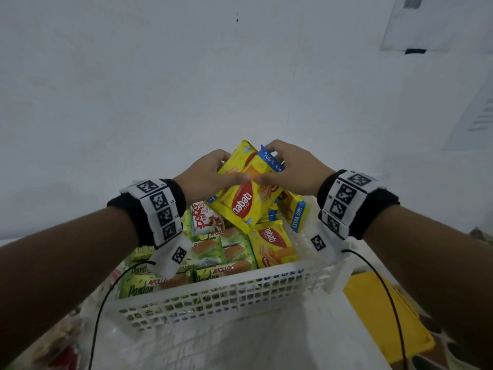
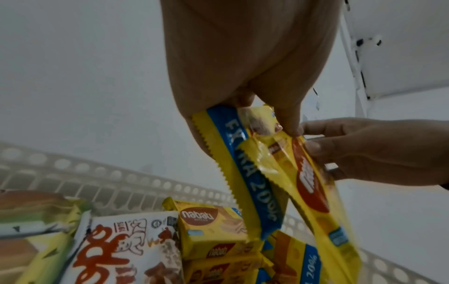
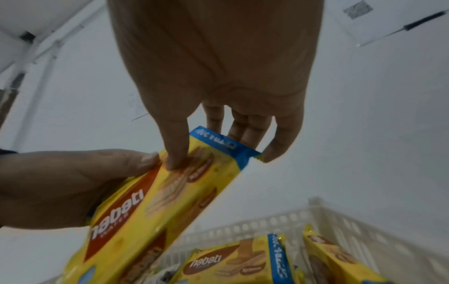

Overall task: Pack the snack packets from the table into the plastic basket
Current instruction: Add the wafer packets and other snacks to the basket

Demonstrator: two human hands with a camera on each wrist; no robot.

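Both hands are holding yellow wafer packets [image 1: 246,188] above the basket [image 1: 213,292], at the centre of the head view. The left hand [image 1: 206,176] is gripping at least two packets, thumb on top. The right hand [image 1: 290,169] is pinching the blue end of the front packet [image 3: 150,192], thumb on its face and fingers behind.

The basket is looking nearly full: green packets [image 1: 213,260] are filling its lower left, a white packet [image 1: 206,221] is lying mid-left, and more yellow ones are sitting at the right. At the lower left edge, blurred items may be packets remaining on the table [image 1: 240,351]; I cannot tell.
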